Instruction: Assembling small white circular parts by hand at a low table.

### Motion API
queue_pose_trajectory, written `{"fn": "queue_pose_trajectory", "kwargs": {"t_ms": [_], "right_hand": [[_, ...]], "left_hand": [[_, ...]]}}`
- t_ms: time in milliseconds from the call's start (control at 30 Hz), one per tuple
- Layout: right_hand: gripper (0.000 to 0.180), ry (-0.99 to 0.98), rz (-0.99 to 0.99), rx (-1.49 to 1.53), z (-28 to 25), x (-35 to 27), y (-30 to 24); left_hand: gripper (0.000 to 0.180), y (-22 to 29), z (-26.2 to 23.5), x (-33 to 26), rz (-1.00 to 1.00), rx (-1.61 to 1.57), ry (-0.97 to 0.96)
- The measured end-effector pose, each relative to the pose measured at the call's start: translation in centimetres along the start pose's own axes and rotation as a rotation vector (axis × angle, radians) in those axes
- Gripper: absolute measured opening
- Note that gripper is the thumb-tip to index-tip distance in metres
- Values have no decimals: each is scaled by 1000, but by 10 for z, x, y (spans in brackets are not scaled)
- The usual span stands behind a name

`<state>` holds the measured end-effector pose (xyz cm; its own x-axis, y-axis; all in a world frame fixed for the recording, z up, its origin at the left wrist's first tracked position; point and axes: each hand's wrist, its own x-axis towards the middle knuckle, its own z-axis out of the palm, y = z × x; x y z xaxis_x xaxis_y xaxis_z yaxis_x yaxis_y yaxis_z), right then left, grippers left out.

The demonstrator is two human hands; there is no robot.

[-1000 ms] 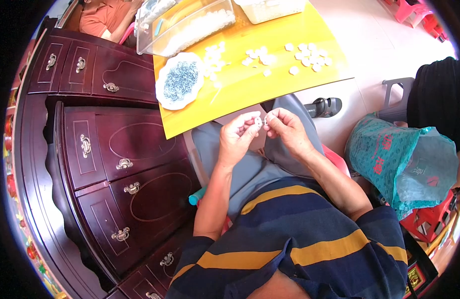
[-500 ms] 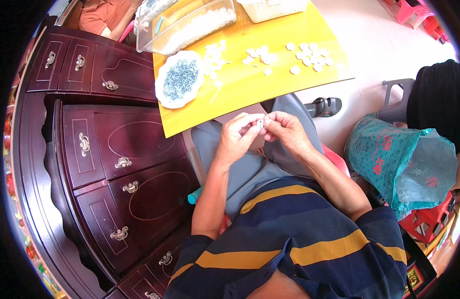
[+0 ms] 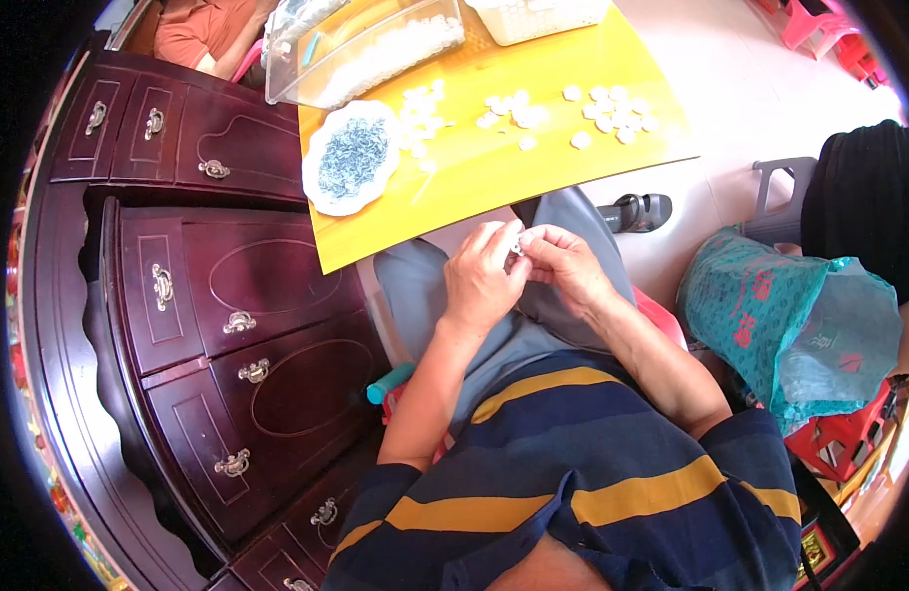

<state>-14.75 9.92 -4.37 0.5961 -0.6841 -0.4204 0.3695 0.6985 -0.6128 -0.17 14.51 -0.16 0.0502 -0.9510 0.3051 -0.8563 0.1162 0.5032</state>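
Above my lap, just off the near edge of the yellow table [image 3: 454, 202], my two hands meet fingertip to fingertip. Between them is a small white piece [image 3: 517, 246], mostly covered by fingers, so its exact kind is unclear. My left hand [image 3: 482, 276] is closed on it with bent fingers. From the other side, my right hand [image 3: 565, 264] pinches it between thumb and fingers. On the table, a white scalloped dish [image 3: 320, 192] holds many thin dark metal-looking pins or screws. Loose clusters of small white pieces [image 3: 514, 106] lie to its right.
A clear plastic bin [image 3: 287, 84] of white pieces and a white basket [image 3: 538, 25] stand at the table's far side. Dark wooden drawers [image 3: 267, 286] rise on my left. A teal bag [image 3: 745, 305] stands at right. Another person's orange sleeve [image 3: 203, 34] shows far left.
My left hand has rolled over, turning its back upward and covering more of the white piece. My right hand stays pinched beside it. The view has shifted slightly.
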Motion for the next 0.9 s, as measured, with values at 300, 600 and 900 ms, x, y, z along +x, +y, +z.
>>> {"fn": "queue_pose_trajectory", "kwargs": {"t_ms": [300,600,900], "right_hand": [[18,-2,101,-6,-1,-3,-8],[20,3,-3,-58,4,-5,-6],[22,38,-116,-178,6,-6,-5]], "left_hand": [[34,1,-8,3,-3,-141,-58],[34,-3,-10,4,14,-225,-95],[31,-7,-7,3,-43,-323,-128]]}}
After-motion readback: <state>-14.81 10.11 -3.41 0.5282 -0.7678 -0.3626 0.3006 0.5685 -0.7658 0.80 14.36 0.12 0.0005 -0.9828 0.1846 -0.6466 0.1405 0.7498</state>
